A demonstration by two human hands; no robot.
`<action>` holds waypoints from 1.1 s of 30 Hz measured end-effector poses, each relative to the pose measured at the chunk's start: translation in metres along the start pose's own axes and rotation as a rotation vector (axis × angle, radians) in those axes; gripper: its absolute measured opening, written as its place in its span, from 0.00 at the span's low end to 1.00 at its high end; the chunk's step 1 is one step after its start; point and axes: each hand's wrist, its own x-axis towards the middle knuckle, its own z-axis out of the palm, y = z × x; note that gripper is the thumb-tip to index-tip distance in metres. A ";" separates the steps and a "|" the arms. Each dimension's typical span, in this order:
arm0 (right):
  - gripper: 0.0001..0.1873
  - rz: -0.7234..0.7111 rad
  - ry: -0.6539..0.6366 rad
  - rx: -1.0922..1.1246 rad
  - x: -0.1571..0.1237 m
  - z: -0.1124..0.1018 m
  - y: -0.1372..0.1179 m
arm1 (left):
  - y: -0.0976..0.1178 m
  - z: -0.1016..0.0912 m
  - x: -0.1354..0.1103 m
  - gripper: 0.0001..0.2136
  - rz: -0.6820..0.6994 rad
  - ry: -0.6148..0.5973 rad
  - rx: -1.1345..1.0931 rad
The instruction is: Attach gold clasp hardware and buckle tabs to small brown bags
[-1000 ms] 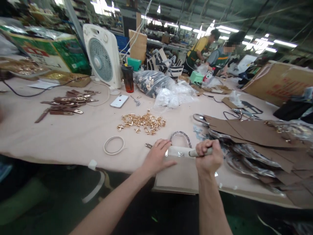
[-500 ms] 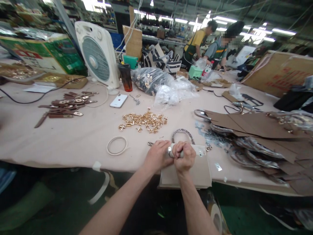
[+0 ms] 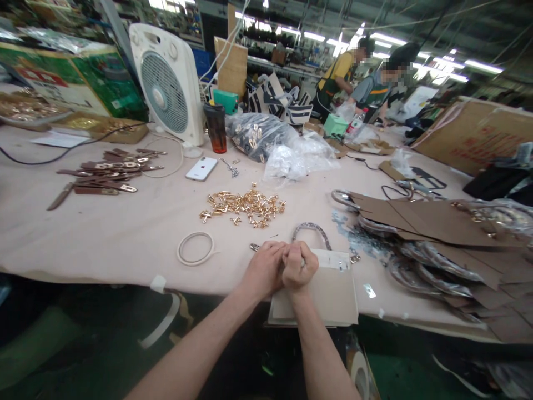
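Observation:
A beige handbag [image 3: 328, 294] lies at the table's front edge, its curved, wrapped handle [image 3: 312, 226] pointing away from me. My left hand [image 3: 263, 269] is closed over the bag's upper left corner, fingers bent and pressed together. Against it, my right hand [image 3: 300, 268] makes a fist above the bag's top edge; what it grips is mostly hidden. Small metal fittings show on the bag's top strip, with a metal clasp [image 3: 355, 259] sticking out at the right. Beyond the hands lies a pile of gold-coloured metal fittings [image 3: 250, 205].
A roll of white tape [image 3: 195, 248] lies left of the hands. Brown leather straps [image 3: 104, 172], a phone [image 3: 202, 169], a tumbler [image 3: 215, 129] and a fan [image 3: 166, 89] are farther left. Brown bag pieces [image 3: 437, 222] are stacked at right. Two people work at the back.
My right fist has shifted left along the bag's top edge, up against my left hand, uncovering more of the top strip. The left hand stays at the corner.

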 end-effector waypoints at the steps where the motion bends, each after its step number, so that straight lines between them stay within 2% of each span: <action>1: 0.23 0.040 0.008 0.001 0.004 0.002 0.000 | 0.000 0.000 0.000 0.16 0.000 0.003 -0.009; 4: 0.23 0.141 0.018 0.058 0.021 0.004 -0.003 | 0.000 -0.001 -0.002 0.21 -0.023 0.018 -0.033; 7: 0.24 0.233 0.019 0.206 0.039 -0.003 -0.010 | 0.002 -0.002 -0.004 0.26 -0.054 0.042 -0.034; 12: 0.22 0.233 0.132 0.410 0.058 -0.014 -0.016 | 0.001 0.000 -0.004 0.32 -0.060 0.054 -0.007; 22: 0.24 0.394 -0.089 0.282 0.067 0.010 0.004 | 0.003 -0.001 -0.002 0.28 -0.075 0.045 0.007; 25: 0.25 0.330 -0.190 0.165 0.059 0.009 0.000 | 0.003 -0.002 -0.002 0.25 -0.083 0.037 -0.008; 28: 0.25 0.221 -0.197 0.114 0.049 0.002 -0.008 | 0.004 -0.004 -0.002 0.23 -0.076 0.036 -0.031; 33: 0.24 0.137 -0.113 0.350 0.043 -0.011 -0.024 | 0.005 -0.004 -0.003 0.24 -0.063 0.062 -0.059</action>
